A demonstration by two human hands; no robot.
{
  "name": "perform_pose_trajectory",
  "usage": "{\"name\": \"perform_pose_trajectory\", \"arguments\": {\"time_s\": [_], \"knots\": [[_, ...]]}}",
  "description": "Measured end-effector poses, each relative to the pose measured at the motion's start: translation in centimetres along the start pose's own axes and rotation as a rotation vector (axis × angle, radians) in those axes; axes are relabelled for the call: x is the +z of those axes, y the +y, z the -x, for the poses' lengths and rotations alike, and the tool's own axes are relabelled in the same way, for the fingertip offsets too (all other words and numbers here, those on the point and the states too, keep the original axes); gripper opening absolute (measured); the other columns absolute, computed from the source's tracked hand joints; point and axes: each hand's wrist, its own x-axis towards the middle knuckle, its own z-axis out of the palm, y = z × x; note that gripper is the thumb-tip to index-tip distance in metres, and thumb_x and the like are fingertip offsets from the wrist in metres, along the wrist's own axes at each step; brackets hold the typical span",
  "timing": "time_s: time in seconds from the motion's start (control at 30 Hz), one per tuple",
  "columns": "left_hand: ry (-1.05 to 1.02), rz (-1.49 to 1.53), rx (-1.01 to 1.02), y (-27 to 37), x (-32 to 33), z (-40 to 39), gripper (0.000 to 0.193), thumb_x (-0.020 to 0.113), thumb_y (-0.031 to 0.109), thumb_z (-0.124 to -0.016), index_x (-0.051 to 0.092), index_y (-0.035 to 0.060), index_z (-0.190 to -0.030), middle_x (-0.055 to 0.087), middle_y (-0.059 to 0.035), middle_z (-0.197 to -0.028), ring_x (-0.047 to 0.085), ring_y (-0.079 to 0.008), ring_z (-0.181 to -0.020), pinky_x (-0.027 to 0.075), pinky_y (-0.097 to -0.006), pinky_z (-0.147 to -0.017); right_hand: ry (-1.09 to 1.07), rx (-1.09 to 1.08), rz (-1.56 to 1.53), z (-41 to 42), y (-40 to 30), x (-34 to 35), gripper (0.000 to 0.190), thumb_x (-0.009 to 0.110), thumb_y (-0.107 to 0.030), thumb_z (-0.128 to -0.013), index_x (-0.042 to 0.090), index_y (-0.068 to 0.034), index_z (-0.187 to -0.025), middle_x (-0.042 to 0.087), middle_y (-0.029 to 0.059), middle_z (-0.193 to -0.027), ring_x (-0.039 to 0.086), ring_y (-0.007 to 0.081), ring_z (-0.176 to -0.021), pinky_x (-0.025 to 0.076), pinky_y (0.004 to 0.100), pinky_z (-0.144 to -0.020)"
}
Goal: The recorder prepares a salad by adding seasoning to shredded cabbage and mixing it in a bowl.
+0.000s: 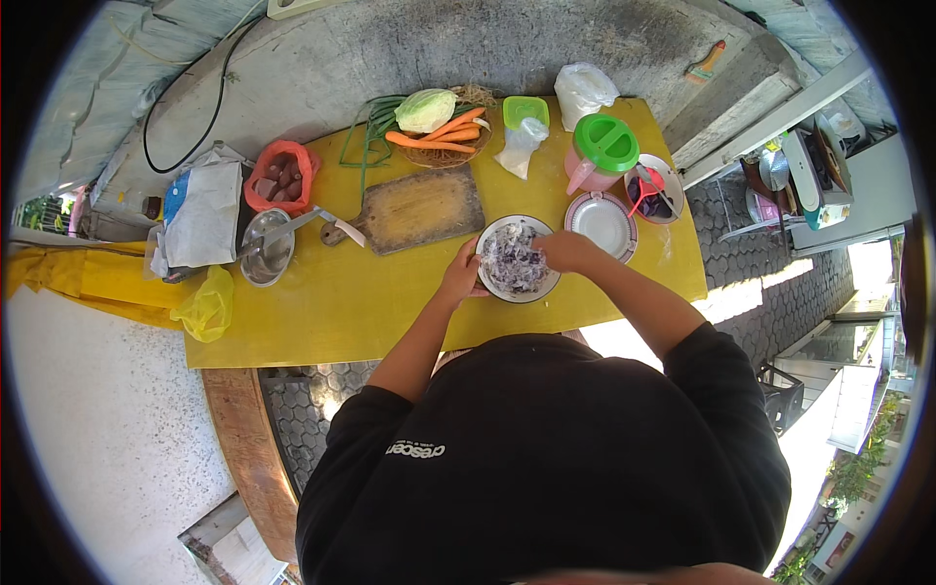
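A white bowl with a dark rim (518, 298) sits near the front edge of the table. Inside it is a mix of purple pieces and white powder (512, 265). My left hand (462, 273) grips the bowl's left side, thumb at the rim. Over the right rim reaches my right hand (564, 251), its fingertips down at the mix. Those fingers are partly hidden, so whether they pinch anything does not show. Just right of the bowl lies a white plate with a patterned rim (602, 228). Behind it to the left is a worn wooden chopping board (424, 208).
On the yellow table (329, 322) stand a metal bowl (268, 267) with a knife across it, a red bag of brownish roots (281, 175), a vegetable basket (442, 157), a green-lidded pink pitcher (599, 157), a bag of white powder (525, 146) and a bowl with a red ladle (651, 191).
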Motion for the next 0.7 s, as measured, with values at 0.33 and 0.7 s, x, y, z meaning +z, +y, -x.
{"name": "perform_pose_trajectory", "arguments": {"time_s": [0.33,0.7], "knots": [[-0.052,-0.072,-0.034,1.4,-0.3,-0.5,0.045,0.037,0.018,-0.096,0.028,0.0271,-0.139,0.055,-0.0124,-0.116,0.064,-0.0226,-0.064,0.058,-0.0365,-0.058,-0.022,-0.037,0.292,-1.6,-1.6,0.7,0.016,0.056,-0.011,-0.077,0.063,-0.009,-0.092,0.066,0.0124,-0.088,0.066,0.0290,-0.081,0.053,0.0399,-0.067],[0.024,-0.124,-0.028,1.1,-0.5,-0.8,0.045,0.040,0.018,-0.095,0.030,0.0232,-0.139,0.059,-0.0119,-0.110,0.064,-0.0213,-0.064,0.059,-0.0374,-0.056,-0.019,0.041,0.152,-1.1,-0.2,2.4,0.020,0.058,-0.011,-0.071,0.067,-0.007,-0.088,0.066,0.0147,-0.090,0.065,0.0313,-0.081,0.052,0.0425,-0.071]]}}
